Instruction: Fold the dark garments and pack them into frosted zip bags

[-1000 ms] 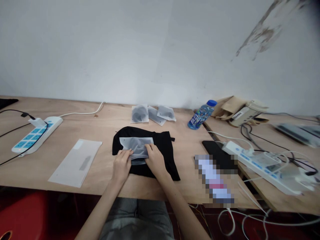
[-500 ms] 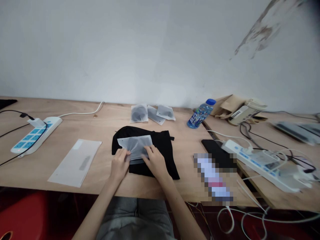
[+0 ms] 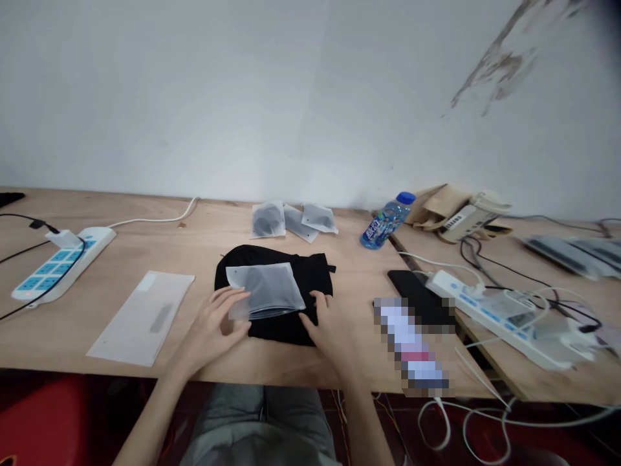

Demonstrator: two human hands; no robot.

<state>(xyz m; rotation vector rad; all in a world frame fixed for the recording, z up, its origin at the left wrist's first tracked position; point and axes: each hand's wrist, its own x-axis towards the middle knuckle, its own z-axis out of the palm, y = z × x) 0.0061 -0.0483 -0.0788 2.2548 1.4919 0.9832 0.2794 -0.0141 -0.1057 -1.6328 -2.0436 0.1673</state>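
Two bare hands, the left hand (image 3: 213, 327) and the right hand (image 3: 332, 327), flank a frosted, translucent plastic pouch (image 3: 266, 288) with a dark interior, which lies on a spread piece of black fabric (image 3: 313, 275) near the front edge of a pale wooden table (image 3: 208, 249). Left hand: unclenched, thumb and fingers parted around the pouch's left end, the fingertips overlapping its surface; whether they press on it cannot be told. Right hand: released, fingers spread over the fabric, thumb tip just beside the pouch's lower right corner. Behind the fabric, near the wall (image 3: 233, 103), lie three smaller frosted pouches (image 3: 268, 220), the two on the right overlapping. At left, a long, flat, whitish plastic sleeve (image 3: 138, 317) lies aslant, well apart from the fabric; at right rear, a clear bottle with a blue cap and blue label (image 3: 387, 223) leans.
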